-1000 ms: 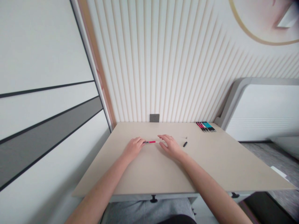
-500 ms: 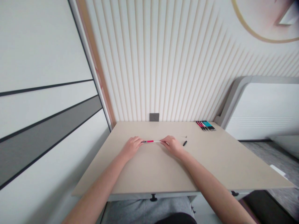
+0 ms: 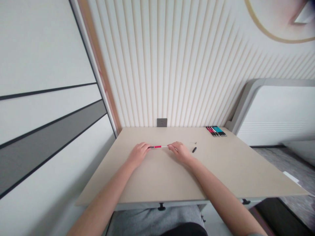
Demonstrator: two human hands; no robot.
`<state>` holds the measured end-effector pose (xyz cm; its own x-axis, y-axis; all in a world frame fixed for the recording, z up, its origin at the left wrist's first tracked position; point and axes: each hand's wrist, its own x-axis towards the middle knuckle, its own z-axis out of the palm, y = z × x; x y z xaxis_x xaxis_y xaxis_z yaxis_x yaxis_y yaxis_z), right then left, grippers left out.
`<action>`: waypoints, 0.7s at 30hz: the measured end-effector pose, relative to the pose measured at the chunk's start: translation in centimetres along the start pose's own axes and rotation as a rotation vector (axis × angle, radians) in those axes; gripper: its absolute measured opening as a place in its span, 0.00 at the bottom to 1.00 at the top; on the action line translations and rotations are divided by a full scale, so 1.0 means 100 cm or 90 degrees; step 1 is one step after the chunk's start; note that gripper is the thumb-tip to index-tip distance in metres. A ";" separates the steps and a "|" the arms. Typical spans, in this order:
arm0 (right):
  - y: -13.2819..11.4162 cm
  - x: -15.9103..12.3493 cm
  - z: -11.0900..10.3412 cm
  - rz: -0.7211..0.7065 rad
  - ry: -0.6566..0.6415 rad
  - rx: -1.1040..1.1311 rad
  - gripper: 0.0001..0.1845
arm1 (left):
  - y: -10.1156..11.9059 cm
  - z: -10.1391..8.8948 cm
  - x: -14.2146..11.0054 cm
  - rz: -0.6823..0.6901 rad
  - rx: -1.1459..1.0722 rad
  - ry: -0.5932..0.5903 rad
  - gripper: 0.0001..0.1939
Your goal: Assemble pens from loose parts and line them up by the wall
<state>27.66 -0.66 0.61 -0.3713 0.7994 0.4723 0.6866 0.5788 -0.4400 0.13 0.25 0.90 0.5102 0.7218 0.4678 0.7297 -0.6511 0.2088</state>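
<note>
A red and black pen barrel (image 3: 157, 147) lies level across the middle of the table, with a thin white refill (image 3: 164, 146) sticking out of its right end. My left hand (image 3: 139, 153) is closed on the barrel's black end. The fingers of my right hand (image 3: 180, 151) pinch the refill's right part, and its far tip is mostly hidden by them. To the right of that hand rests a short black pen part (image 3: 194, 149). Just beyond it is a tiny metallic piece (image 3: 195, 143), too small to make out.
Several pens (image 3: 216, 131), red, white and teal with black ends, lie in a row at the back right of the beige table (image 3: 157, 183). A grey wall socket (image 3: 161, 122) sits behind the back edge. A white cabinet (image 3: 49, 131) stands at the left.
The white stretch between the barrel and my right fingers looks slightly shorter. Both hands keep their grip, and the view has shifted a little.
</note>
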 end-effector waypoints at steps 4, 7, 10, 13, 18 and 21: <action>0.017 0.000 -0.001 0.076 0.041 -0.055 0.17 | -0.003 -0.001 0.000 -0.029 0.001 0.013 0.10; 0.030 -0.002 -0.003 0.149 0.021 -0.105 0.14 | -0.005 -0.003 0.000 -0.049 -0.002 0.020 0.10; 0.033 -0.004 -0.006 0.182 -0.012 -0.127 0.14 | -0.006 -0.004 0.000 -0.053 -0.009 0.027 0.10; 0.026 -0.003 -0.008 0.179 -0.032 -0.129 0.14 | -0.006 -0.003 -0.001 -0.051 -0.015 0.034 0.10; 0.006 -0.003 -0.003 0.158 -0.072 -0.126 0.16 | -0.006 -0.001 0.000 -0.044 -0.016 0.028 0.10; 0.000 -0.004 0.004 0.137 -0.059 -0.118 0.14 | -0.003 -0.001 0.000 -0.045 -0.012 0.017 0.10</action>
<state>27.52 -0.93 0.15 -0.2540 0.9167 0.3084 0.8553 0.3617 -0.3710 -0.17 0.45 0.96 0.4451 0.7593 0.4747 0.7546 -0.6035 0.2577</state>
